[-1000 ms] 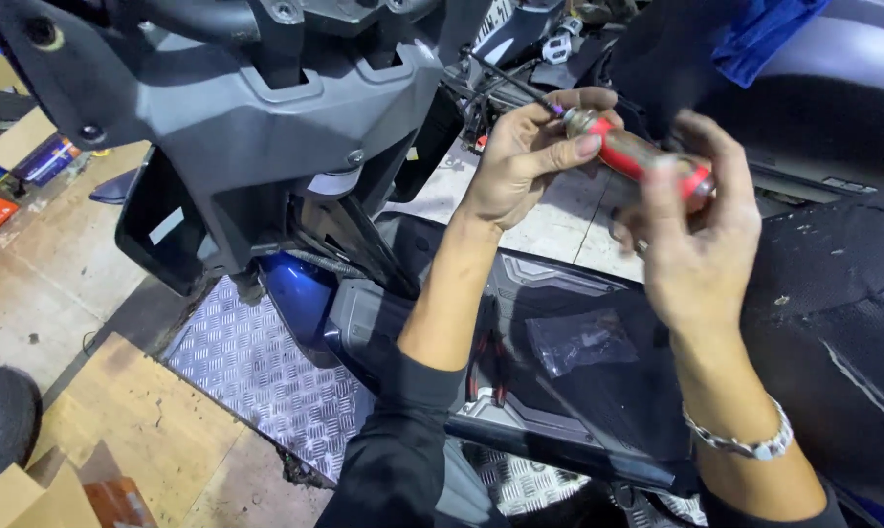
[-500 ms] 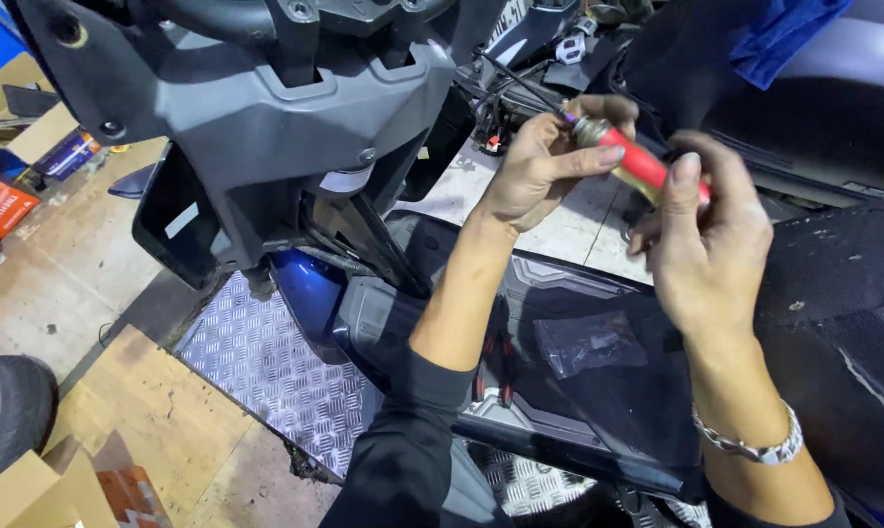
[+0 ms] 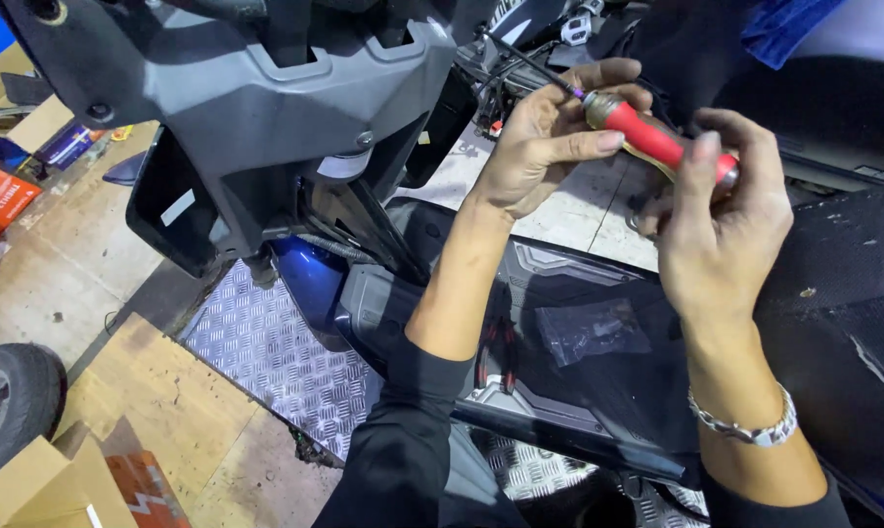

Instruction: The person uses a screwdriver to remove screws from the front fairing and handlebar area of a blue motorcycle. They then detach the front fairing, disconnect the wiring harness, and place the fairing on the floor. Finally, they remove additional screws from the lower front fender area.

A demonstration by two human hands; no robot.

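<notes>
While both hands meet over the stripped front of a scooter, the work in hand looks like steadying a red-handled screwdriver (image 3: 657,140) before its tip is set somewhere in the wiring and brackets behind the grey front panel (image 3: 266,108). The screwdriver lies slanted near the upper right of the view, above the far edge of the black footboard (image 3: 579,391), its thin dark shaft pointing up and left towards the scooter's inner frame.

The left hand (image 3: 550,137) reaches in from below, forearm raised, palm turned inward, thumb and fingers pinched around the metal collar where the shaft meets the handle. The right hand (image 3: 721,230) comes up from the lower right with a metal bracelet (image 3: 750,425) on the wrist; its fingers curl over the butt end of the handle, closed on it.

A judgement only: the next move calls for guiding the tip onto a fastener, the left fingers aiming while the right turns. Which fastener is meant cannot be told.

A small clear plastic bag (image 3: 594,330) lies on the footboard, with red-handled pliers (image 3: 501,354) near its front edge.
</notes>
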